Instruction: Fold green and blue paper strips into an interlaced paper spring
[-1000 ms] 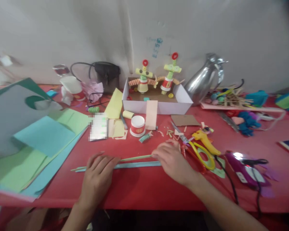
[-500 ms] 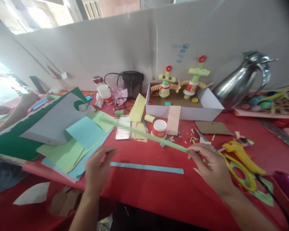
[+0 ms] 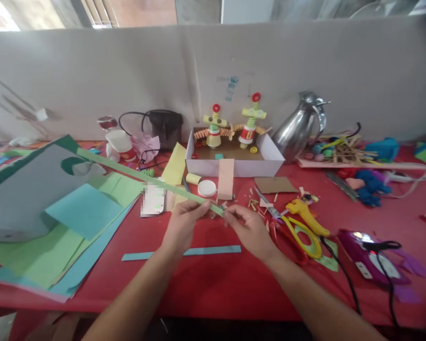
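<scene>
Cluttered red table [image 3: 213, 284] against a grey wall; both hands [image 3: 182, 225] [image 3: 250, 229] pinch a green paper strip [image 3: 145, 179].

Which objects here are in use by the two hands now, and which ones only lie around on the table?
In use:
left hand
right hand
green paper strip, pinched by both hands near its right end

Lying about:
blue paper strip
yellow scissors
white box with two paper figures
metal jug
coloured paper sheets

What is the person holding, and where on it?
A green paper strip. Both hands pinch it at its near end: the left hand just behind the tip, the right hand at the tip.
</scene>
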